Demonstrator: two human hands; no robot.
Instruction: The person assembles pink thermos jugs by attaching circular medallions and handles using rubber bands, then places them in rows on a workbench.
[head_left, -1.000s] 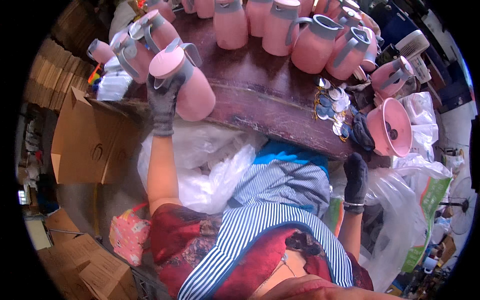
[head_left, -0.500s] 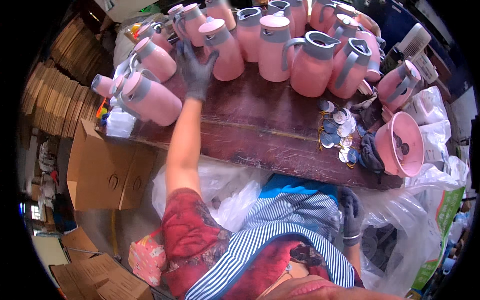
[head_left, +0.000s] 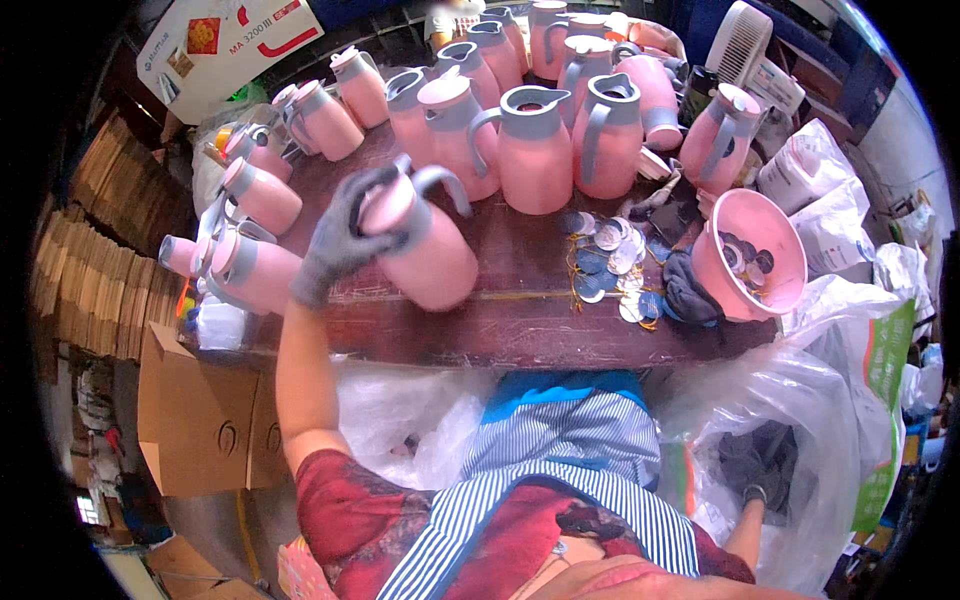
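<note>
In a grey glove, my left hand point(head_left: 345, 235) grips a pink thermos jug point(head_left: 436, 258) around its grey neck and lid, tilting it over the dark red table point(head_left: 420, 335). The jug's grey handle points away to the right. My right hand point(head_left: 757, 474) reaches down into a clear plastic bag point(head_left: 835, 500) at the lower right, among dark grey pieces; its fingers blend into them and cannot be made out. Several pink jugs stand behind the held one, among them an open-topped jug point(head_left: 536, 160). Round tags point(head_left: 612, 258) with yellow strings lie on the table.
A pink basin point(head_left: 715, 275) with round tags inside sits at the table's right edge, beside a dark cloth point(head_left: 688, 290). More pink jugs point(head_left: 262, 268) lie at the left edge. An open cardboard box point(head_left: 195, 420) is below left, near stacked cardboard point(head_left: 95, 290).
My left hand has taken hold of a jug and brought it nearer, tilted. My right hand has moved down into the plastic bag. The view has shifted.
</note>
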